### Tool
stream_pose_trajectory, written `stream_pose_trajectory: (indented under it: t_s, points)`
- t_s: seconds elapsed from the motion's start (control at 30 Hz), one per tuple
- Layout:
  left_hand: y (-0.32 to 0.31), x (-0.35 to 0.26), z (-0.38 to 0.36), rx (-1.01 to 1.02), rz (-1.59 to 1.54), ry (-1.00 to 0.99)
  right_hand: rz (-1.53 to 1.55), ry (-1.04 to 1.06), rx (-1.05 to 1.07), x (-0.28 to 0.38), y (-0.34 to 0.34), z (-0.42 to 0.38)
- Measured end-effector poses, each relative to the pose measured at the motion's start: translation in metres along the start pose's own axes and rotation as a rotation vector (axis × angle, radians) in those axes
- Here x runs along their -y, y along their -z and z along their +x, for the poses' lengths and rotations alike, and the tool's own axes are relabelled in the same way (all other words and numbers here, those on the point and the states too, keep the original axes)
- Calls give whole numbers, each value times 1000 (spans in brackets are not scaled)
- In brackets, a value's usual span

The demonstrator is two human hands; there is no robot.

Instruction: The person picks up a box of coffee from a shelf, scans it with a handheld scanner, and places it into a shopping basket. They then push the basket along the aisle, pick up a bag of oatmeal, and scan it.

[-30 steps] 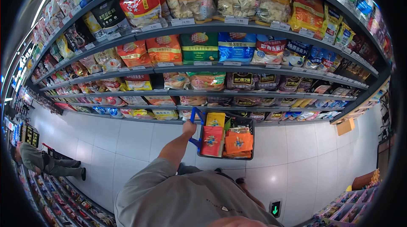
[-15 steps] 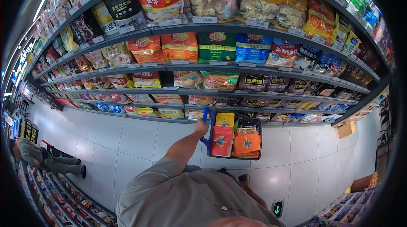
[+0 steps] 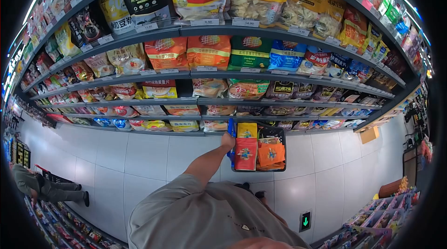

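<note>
My left hand [image 3: 228, 141] reaches forward, its fingers closed round the blue handle of a dark shopping basket [image 3: 282, 156]. In the basket lie a red pouch [image 3: 246, 153], a yellow pouch [image 3: 247, 130] and several orange packets [image 3: 271, 154]. A dark package with printing is partly covered at the back. The basket is close to the bottom shelf, left of the floor's middle tiles. Part of my right forearm [image 3: 274, 209] shows beside my grey shirt; the fingers of my right hand cannot be made out.
Long shelves [image 3: 186, 31] of bagged soy milk powder and cereal curve across the front. A cardboard box [image 3: 369, 134] sits on the floor at right. Far left stands another person [image 3: 30, 179] beside a red-handled cart or basket [image 3: 58, 175]. A green arrow sign [image 3: 305, 221] marks the floor.
My view has shifted, so the upper shelves appear larger and lower. My left hand has moved slightly to the right, still holding the basket; the handle looks more edge-on.
</note>
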State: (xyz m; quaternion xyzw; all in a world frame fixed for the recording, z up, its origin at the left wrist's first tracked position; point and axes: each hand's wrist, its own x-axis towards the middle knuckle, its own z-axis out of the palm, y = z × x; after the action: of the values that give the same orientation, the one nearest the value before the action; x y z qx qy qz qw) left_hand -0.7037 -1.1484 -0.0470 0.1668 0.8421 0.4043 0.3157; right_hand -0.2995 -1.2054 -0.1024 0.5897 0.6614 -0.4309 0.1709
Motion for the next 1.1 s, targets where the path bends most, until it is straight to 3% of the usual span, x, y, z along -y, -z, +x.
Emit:
stream_pose_trajectory:
  t_s: [0.57, 0.67, 0.77, 0.83, 0.97, 1.0, 1.1]
  points:
    - [68, 49, 26, -122, 144, -130, -64, -6, 1, 78, -65, -31]
    - [87, 51, 23, -54, 132, -101, 4, 58, -20, 91, -69, -42]
    - [100, 56, 22, -80, 104, -85, 4, -10, -60, 86, -82, -32]
    - [111, 57, 18, -82, 102, -81, 92, 132, -207, 75, -95, -23]
    - [109, 86, 33, -178, 106, -125, 25, -3, -143, 81, -92, -34]
    - [113, 86, 33, -177, 109, -129, 49, -14, -219, 75, -99, -30]
    - [126, 88, 30, -72, 60, -50, 67, -91, -284, 64, -108, -20]
